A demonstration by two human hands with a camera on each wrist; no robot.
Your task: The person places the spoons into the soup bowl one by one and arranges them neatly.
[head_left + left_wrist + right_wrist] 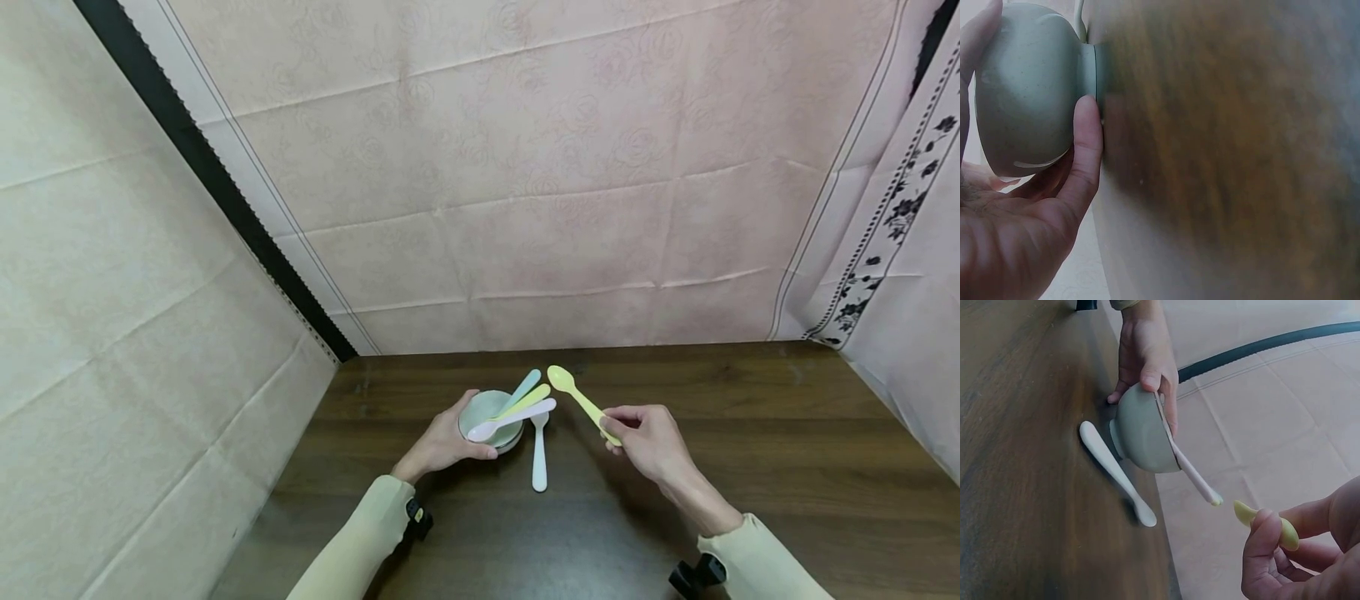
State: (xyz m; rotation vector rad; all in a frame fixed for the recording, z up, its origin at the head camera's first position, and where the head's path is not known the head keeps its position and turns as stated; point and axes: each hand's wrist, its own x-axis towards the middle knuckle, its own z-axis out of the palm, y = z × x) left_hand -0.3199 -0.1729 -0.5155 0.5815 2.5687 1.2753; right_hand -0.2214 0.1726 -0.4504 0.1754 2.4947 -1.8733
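Note:
My left hand (444, 440) grips a pale green bowl (486, 408) by its side, thumb near the rim and a finger down by the foot. Inside the bowl lean a blue utensil (527, 383), a yellow-green one (537, 393) and a lavender spoon (483, 431), their handles poking out over the right rim. My right hand (651, 437) pinches a yellow spoon (559, 379) by its handle end, bowl end pointing up and left. Beside the green bowl, a white spoon (539, 467) lies on the table, its far end partly covered by the lavender handle in the head view.
The dark wooden table (337, 533) ends at the back against a pale cloth wall (525, 250). More cloth hangs on the left (135, 333) and on the right (922, 333). Each wrist wears a small black device.

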